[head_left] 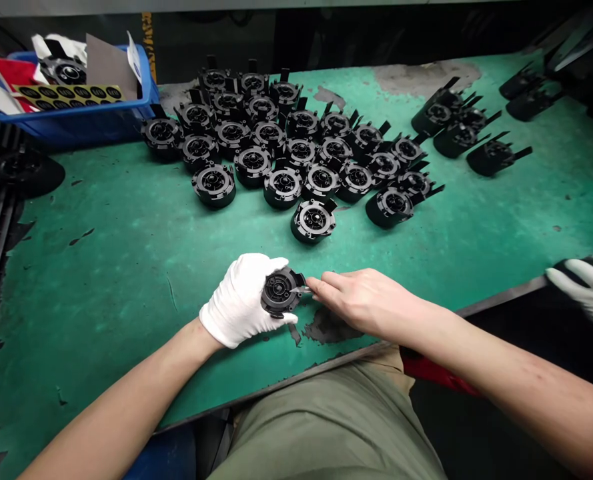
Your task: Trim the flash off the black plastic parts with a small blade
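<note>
My left hand [243, 300], in a white glove, grips a round black plastic housing [279, 291] near the front edge of the bench. The ribbed inner face of the housing is turned up toward me. My bare right hand [349, 293] is closed at the right side of the part, pinching a small thin tool with a shiny metal tip [303, 289]. That tip reaches the housing's rim; most of the tool is hidden by the fingers. Just beyond my hands stands a similar black housing [313, 220] with a lighter ring on top.
Several more black housings [253, 163] crowd the middle of the green bench [126, 247], and others [456, 133] stand at the right. A blue bin [96, 123] with stickers and papers is back left. Another person's gloved hand [589, 287] shows at the right edge.
</note>
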A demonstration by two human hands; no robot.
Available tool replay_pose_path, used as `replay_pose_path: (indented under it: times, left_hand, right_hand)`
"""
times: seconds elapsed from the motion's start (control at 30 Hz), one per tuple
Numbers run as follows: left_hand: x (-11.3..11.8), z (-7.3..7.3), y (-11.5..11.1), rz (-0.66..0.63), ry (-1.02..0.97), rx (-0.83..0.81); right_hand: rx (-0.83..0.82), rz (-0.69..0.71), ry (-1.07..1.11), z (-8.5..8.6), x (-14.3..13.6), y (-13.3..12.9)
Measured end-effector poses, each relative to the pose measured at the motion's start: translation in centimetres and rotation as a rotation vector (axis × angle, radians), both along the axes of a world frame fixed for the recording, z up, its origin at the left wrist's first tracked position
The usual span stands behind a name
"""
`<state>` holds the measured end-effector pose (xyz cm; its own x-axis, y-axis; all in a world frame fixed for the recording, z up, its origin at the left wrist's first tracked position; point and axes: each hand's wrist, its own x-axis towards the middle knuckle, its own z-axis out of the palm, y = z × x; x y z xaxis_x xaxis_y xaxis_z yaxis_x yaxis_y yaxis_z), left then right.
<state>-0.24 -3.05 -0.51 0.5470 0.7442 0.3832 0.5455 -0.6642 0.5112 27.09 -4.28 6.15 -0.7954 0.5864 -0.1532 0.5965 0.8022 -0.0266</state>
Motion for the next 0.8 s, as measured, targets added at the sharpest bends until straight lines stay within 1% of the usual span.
replay_pose_path:
  times: [0.1, 0.23, 0.33, 0.43, 0.5, 0.6, 0.7, 0.8]
  left_hand:
    - [-0.1, -0.1, -0.1, 0.003, -0.024, -0.01]
    - [-0.2, 0.1, -0.1, 0.004, -0.05, -0.02]
    - [-0.2, 0.2, 0.0, 0.013, -0.058, -0.053]
    - [-0.2, 0.3, 0.0, 0.012, -0.065, -0.065]
    - [-0.2, 0.3, 0.0, 0.008, -0.067, -0.057]
    - [-0.2, 0.3, -0.1, 0.01, -0.054, -0.054]
    - [-0.1, 0.3, -0.2, 0.017, -0.042, -0.062]
    - [-0.1, 0.3, -0.1, 0.017, -0.053, -0.071]
  right_hand:
    - [-0.034, -0.078, 0.176, -0.9, 0.7, -0.2]
    - [-0.1, -0.213, 0.322, -1.7, 1.4, -1.8]
    - [-0.168, -0.251, 0.415, -1.8, 1.5, -2.5]
    - [-0.207, -0.232, 0.506, -1.7, 0.8, -2.5]
    - [-0.174, -0.191, 0.472, -1.7, 0.0, -2.3]
    - [-0.062, -0.15, 0.372, -1.9, -0.7, -2.2]
    - [0.03, -0.137, 0.366, -2.0, 0.0, -2.5]
    - [-0.001, -0.177, 0.388, -2.1, 1.4, -3.0]
